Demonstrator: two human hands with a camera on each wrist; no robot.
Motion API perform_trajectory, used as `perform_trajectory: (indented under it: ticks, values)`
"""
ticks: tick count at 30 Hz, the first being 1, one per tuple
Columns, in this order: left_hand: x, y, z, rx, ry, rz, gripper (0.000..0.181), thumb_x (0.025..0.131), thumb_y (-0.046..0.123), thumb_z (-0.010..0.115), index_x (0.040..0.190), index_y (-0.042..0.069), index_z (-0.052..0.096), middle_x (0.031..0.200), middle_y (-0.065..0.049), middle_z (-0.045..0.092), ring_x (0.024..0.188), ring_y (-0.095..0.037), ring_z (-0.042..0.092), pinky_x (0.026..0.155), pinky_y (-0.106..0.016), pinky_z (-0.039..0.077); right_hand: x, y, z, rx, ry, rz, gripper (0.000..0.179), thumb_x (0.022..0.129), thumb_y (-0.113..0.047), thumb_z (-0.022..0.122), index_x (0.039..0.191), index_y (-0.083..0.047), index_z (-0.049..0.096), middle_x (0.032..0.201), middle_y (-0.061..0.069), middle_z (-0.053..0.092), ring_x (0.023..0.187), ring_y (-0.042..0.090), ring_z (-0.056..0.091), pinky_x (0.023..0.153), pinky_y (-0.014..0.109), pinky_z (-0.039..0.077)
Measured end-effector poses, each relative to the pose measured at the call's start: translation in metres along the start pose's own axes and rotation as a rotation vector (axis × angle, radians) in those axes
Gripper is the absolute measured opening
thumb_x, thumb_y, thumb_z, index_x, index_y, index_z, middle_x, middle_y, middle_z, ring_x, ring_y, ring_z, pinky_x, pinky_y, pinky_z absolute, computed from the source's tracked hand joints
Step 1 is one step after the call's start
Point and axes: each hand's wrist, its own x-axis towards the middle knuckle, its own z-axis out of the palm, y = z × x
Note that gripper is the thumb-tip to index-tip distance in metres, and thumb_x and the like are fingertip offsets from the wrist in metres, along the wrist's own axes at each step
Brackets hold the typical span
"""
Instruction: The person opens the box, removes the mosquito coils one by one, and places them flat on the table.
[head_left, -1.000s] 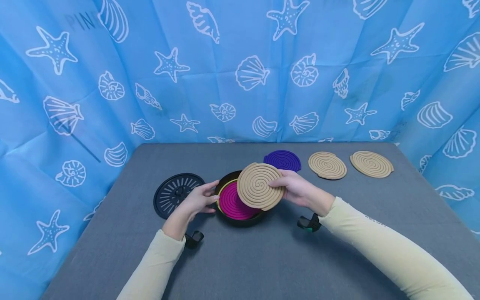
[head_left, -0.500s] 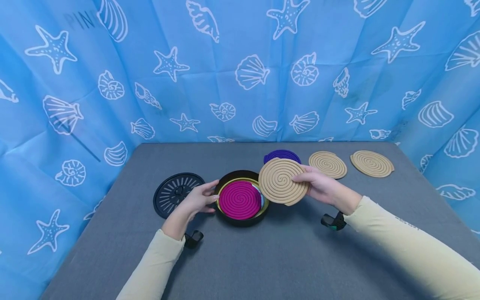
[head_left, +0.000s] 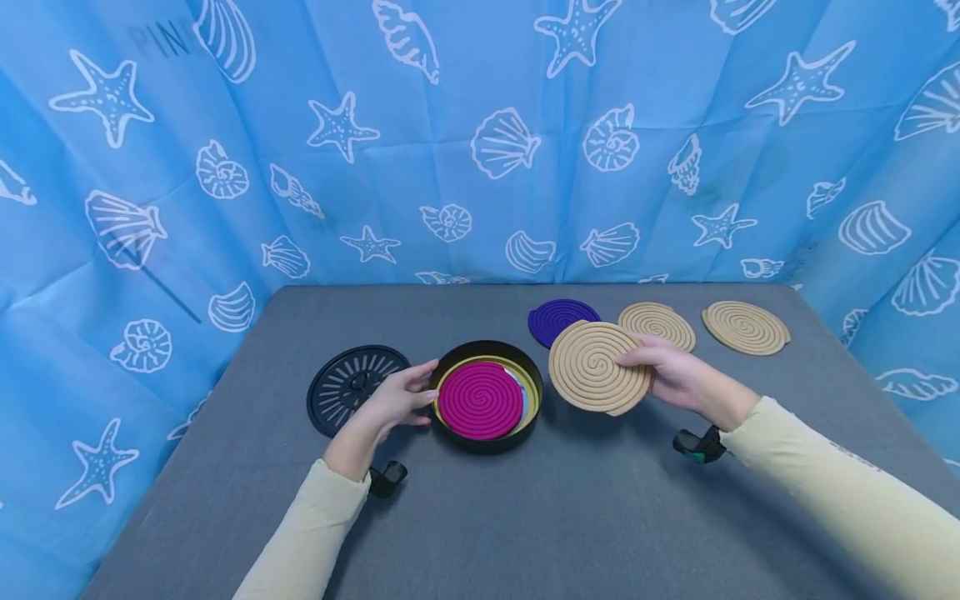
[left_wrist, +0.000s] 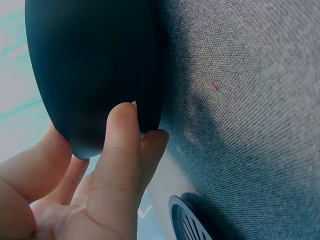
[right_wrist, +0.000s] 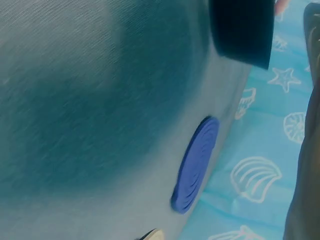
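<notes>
My right hand pinches a beige spiral coaster by its right edge, thumb on its face. The coaster is tilted up toward the head camera, raised right of a round black tin. Inside the tin lies a magenta spiral coaster, with a yellow lining and a bit of pale blue showing around it. My left hand holds the tin at its left side, thumb tip at the rim. In the left wrist view its fingers lie against the dark outer wall.
A slotted black disc with a knob lies left of the tin. Toward the back lie a purple spiral coaster and two beige ones, the nearer partly behind the right hand, the other farther right. A blue shell-print curtain hangs behind.
My right hand has carried the beige coaster rightward from over the tin, uncovering the magenta coaster and then the purple one. The left hand stays at the tin.
</notes>
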Motion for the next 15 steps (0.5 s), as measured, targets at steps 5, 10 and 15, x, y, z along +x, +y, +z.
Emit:
perform_trajectory:
  ticks: [5, 10, 15]
  values:
    - [0.0, 0.0, 0.0, -0.002, -0.007, 0.004, 0.057, 0.1, 0.005, 0.052, 0.152, 0.016, 0.034, 0.15, -0.021, 0.038, 0.118, -0.031, 0.057, 0.078, -0.034, 0.056, -0.002, 0.006, -0.012, -0.005, 0.001, 0.007, 0.058, 0.099, 0.004, 0.04, 0.146, 0.011, 0.006, 0.102, 0.008, 0.069, 0.092, 0.017, 0.069, 0.081, 0.03, 0.056]
    - [0.0, -0.001, -0.001, -0.002, -0.003, 0.004, 0.057, 0.1, 0.005, 0.053, 0.152, 0.017, 0.034, 0.149, -0.021, 0.038, 0.116, -0.03, 0.058, 0.077, -0.033, 0.056, 0.002, 0.019, -0.019, -0.026, -0.058, 0.02, 0.051, 0.1, 0.003, 0.041, 0.142, 0.014, 0.013, 0.103, 0.01, 0.069, 0.093, 0.018, 0.069, 0.081, 0.03, 0.056]
    - [0.0, -0.003, -0.002, -0.007, -0.001, 0.001, 0.056, 0.1, 0.005, 0.053, 0.152, 0.017, 0.035, 0.149, -0.022, 0.039, 0.112, -0.028, 0.06, 0.074, -0.032, 0.056, 0.009, 0.032, -0.022, -0.047, -0.092, 0.057, 0.06, 0.1, 0.003, 0.037, 0.145, 0.016, 0.0, 0.105, 0.009, 0.068, 0.096, 0.018, 0.068, 0.083, 0.031, 0.055]
